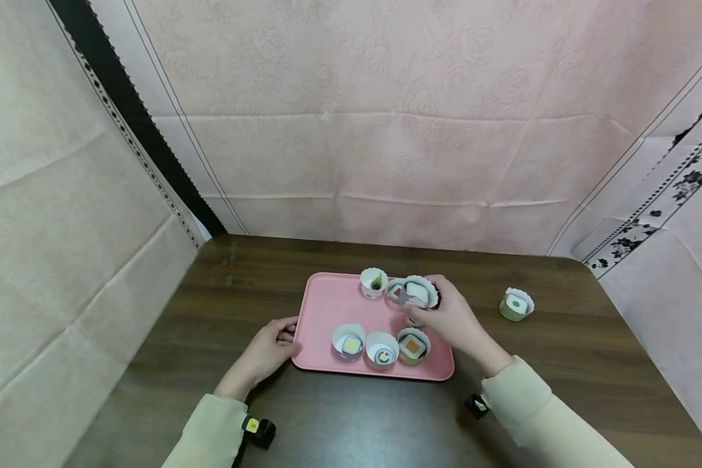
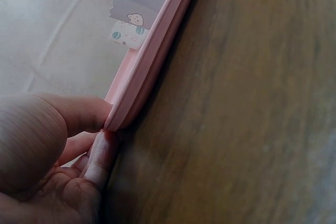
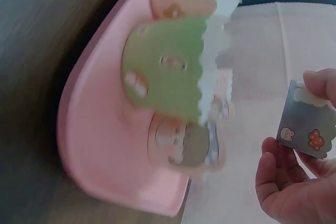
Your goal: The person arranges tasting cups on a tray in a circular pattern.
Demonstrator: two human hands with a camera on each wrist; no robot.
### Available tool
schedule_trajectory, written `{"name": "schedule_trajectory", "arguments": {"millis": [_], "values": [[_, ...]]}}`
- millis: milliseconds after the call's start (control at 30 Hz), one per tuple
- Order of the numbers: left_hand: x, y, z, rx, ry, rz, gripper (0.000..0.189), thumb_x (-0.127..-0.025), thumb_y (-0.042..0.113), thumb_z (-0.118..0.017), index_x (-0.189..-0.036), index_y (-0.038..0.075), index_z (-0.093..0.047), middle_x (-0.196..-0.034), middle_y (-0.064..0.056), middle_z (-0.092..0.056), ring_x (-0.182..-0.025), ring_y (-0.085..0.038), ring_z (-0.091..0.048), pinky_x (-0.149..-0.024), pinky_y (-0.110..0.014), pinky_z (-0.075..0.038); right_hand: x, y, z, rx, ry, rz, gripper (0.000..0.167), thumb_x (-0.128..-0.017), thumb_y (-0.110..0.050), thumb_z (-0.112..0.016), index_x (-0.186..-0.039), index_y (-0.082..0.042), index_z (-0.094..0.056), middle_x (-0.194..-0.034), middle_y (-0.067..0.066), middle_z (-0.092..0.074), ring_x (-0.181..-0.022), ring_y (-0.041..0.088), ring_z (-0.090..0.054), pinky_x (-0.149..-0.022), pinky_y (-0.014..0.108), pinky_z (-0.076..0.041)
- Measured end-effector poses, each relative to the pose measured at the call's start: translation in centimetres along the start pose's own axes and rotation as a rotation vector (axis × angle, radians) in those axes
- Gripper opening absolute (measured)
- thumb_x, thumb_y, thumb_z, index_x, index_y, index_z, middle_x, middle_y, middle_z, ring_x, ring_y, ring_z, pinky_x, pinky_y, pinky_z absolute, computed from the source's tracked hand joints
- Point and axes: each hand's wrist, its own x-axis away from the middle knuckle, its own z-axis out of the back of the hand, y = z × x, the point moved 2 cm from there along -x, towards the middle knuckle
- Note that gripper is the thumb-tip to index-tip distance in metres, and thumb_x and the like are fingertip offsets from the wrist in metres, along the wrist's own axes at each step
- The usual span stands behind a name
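A pink tray (image 1: 327, 302) lies on the brown table. My left hand (image 1: 272, 348) pinches its near-left corner; in the left wrist view the thumb lies over the rim (image 2: 126, 87) and the fingers under it. My right hand (image 1: 453, 318) holds a grey-blue paper cup (image 3: 302, 121) with a bear and a mushroom print, above the tray's back right part. Along the front stand three paper cups: a left one (image 1: 348, 341), a middle one (image 1: 382, 351) and a green one (image 3: 168, 64). Another cup (image 1: 374, 283) stands at the back. A cup partly below my right hand is mostly hidden.
Off the tray, a green paper cup (image 1: 516, 304) with a white item inside stands on the table (image 1: 567, 364) to the right. Pale cloth (image 1: 386, 156) hangs behind the table and at both sides.
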Motion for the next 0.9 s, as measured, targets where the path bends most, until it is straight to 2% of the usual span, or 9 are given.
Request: {"name": "schedule_trajectory", "arguments": {"millis": [200,400,633,900], "values": [[0.1,0.2,0.0,-0.001,-0.005,-0.013,0.055,-0.085,0.001,-0.069,-0.138,0.005,-0.051,-0.116,-0.011,-0.052,-0.097,-0.022,-0.055,-0.075,-0.031,-0.051,-0.6,-1.1,-2.4,-0.007,-0.039,0.007,0.056,-0.08,-0.034,-0.079,-0.124,-0.013,-0.051,-0.114,0.003,-0.057,-0.101,0.019,-0.056,-0.086,0.041,-0.05],[0.2,0.4,0.0,0.006,-0.008,-0.017,0.055,-0.086,0.001,-0.069,-0.138,0.004,-0.051,-0.116,-0.011,-0.052,-0.096,-0.022,-0.055,-0.075,-0.033,-0.05,-1.2,-2.2,-4.8,0.01,-0.048,0.022,0.059,-0.081,-0.026,-0.078,-0.13,-0.008,-0.052,-0.118,0.003,-0.057,-0.104,0.018,-0.057,-0.089,0.041,-0.049],[0.1,0.2,0.0,0.005,-0.006,-0.006,0.055,-0.085,0.001,-0.069,-0.137,0.006,-0.052,-0.116,-0.01,-0.052,-0.096,-0.021,-0.055,-0.075,-0.031,-0.05,-1.6,-3.2,-7.2,0.028,-0.088,-0.055,0.061,-0.081,-0.031,-0.077,-0.131,-0.009,-0.049,-0.12,0.003,-0.055,-0.106,0.017,-0.055,-0.091,0.042,-0.047],[0.1,0.1,0.0,0.009,-0.003,-0.025,0.054,-0.085,0.001,-0.069,-0.137,0.004,-0.052,-0.115,-0.011,-0.052,-0.096,-0.021,-0.055,-0.075,-0.032,-0.05,-2.5,-3.5,-9.0,0.024,-0.1,-0.122,0.064,-0.08,-0.037,-0.078,-0.131,-0.012,-0.048,-0.118,0.001,-0.055,-0.107,0.016,-0.054,-0.091,0.042,-0.046]]}}
